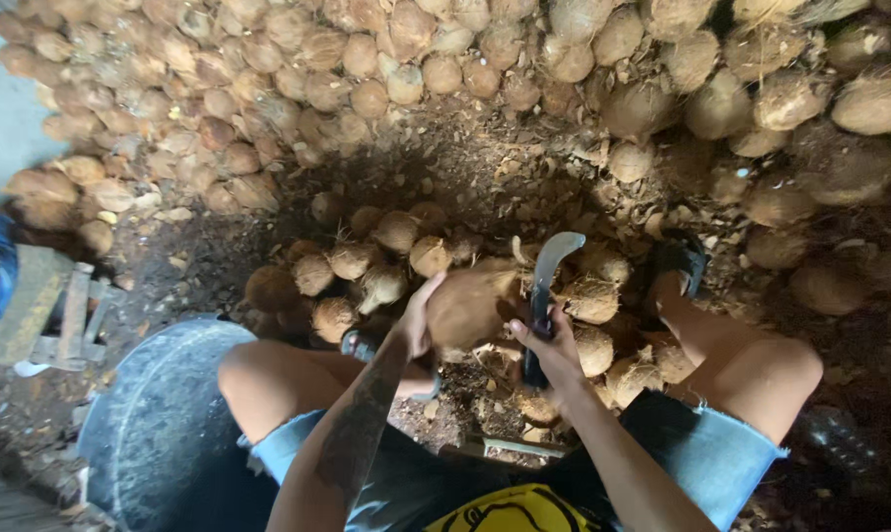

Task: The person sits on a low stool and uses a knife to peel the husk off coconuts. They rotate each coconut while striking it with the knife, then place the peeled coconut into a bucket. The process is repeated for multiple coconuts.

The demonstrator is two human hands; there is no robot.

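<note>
The person sits low with bare knees apart, in cut-off blue denim shorts, looking down between the legs at a heap of husked coconuts. The left hand is wrapped around the side of a round, brown, fibrous coconut, fingers curled over its near edge so that it is held up just above the ground between the knees. The right hand is closed around the dark handle of a curved, hook-tipped steel blade, which stands nearly upright just beside the held coconut, on its right side; whether the blade edge touches the shell cannot be told. Around and beyond the held coconut lies a small cluster of pale, hairy coconuts on dark, husk-strewn earth. Further off, a tall bank of stacked brown coconuts fills the top of the view from left to right. By the left knee sits a large, round, dark grey tub, and beyond it, at the left edge, a low weathered wooden stool. A foot in a dark sandal rests among the coconuts on the right.
</note>
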